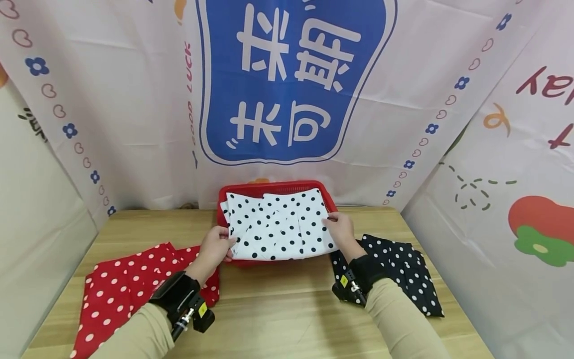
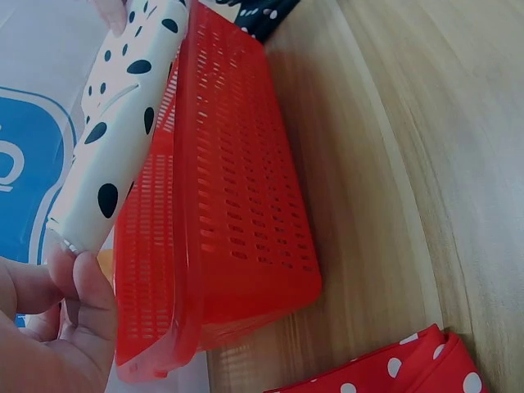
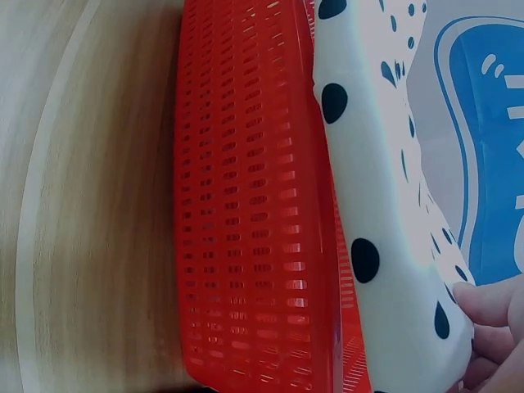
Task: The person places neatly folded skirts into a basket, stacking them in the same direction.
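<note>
Leftmost, a red dotted cloth (image 1: 130,289) lies on the table (image 1: 278,309). Next, the left hand (image 1: 217,249) and right hand (image 1: 341,230) each pinch an edge of the folded white dotted cloth (image 1: 278,227) over the red basket (image 1: 273,188). Keeping it level should preserve the folds. A black dotted cloth (image 1: 403,271) lies rightmost.

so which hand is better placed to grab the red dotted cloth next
Left. The left hand grips the white dotted cloth right beside the red dotted cloth; the right hand is across the red basket, by the black cloth.
</note>
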Available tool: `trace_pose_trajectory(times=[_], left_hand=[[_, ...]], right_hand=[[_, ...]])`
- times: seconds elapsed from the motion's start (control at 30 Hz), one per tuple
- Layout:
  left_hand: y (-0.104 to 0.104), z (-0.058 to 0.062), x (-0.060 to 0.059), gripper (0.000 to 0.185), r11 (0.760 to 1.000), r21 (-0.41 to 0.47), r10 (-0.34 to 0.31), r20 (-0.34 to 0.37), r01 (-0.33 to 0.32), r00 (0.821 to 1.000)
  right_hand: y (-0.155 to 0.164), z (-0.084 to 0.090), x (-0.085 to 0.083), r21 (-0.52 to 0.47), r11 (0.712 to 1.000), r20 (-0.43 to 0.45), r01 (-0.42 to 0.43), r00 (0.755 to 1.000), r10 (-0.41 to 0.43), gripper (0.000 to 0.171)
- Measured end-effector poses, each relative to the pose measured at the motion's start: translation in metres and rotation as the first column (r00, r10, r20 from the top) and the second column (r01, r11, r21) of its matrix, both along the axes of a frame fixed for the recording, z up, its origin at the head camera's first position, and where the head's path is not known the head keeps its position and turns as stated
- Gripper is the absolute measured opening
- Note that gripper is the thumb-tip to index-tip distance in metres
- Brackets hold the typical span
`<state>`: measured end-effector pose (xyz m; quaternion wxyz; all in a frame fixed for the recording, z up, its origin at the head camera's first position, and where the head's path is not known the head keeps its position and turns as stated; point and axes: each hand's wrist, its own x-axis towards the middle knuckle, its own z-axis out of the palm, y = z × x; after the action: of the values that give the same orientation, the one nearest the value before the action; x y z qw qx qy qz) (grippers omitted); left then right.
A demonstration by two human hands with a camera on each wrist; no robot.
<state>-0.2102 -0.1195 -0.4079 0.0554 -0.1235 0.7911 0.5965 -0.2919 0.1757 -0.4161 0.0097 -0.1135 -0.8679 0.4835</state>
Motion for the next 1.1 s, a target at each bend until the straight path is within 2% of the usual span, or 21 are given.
trace_pose_trajectory(times=[0.37, 0.67, 0.93, 1.1], left_hand=[[0.0, 0.0, -0.008, 0.033, 0.999, -0.005, 0.034, 0.013, -0.034, 0.999], [0.0, -0.002, -0.015, 0.032, 0.998, -0.033, 0.059, 0.009, -0.059, 0.998], [0.009, -0.012, -0.022, 0.03, 0.991, -0.083, 0.1, -0.04, -0.103, 0.994], [0.013, -0.02, -0.025, 0.028, 0.984, -0.152, 0.085, -0.061, -0.094, 0.995]], right_hand=[[-0.01, 0.004, -0.014, 0.027, 1.0, -0.024, 0.0, 1.0, 0.0, 0.035], [-0.018, 0.01, -0.018, 0.017, 1.0, -0.041, 0.007, 0.999, -0.006, 0.036], [-0.022, 0.003, -0.016, 0.034, 0.999, -0.104, 0.041, 0.994, -0.037, 0.037], [-0.025, -0.007, -0.017, 0.079, 0.995, -0.096, 0.054, 0.994, -0.046, 0.036]])
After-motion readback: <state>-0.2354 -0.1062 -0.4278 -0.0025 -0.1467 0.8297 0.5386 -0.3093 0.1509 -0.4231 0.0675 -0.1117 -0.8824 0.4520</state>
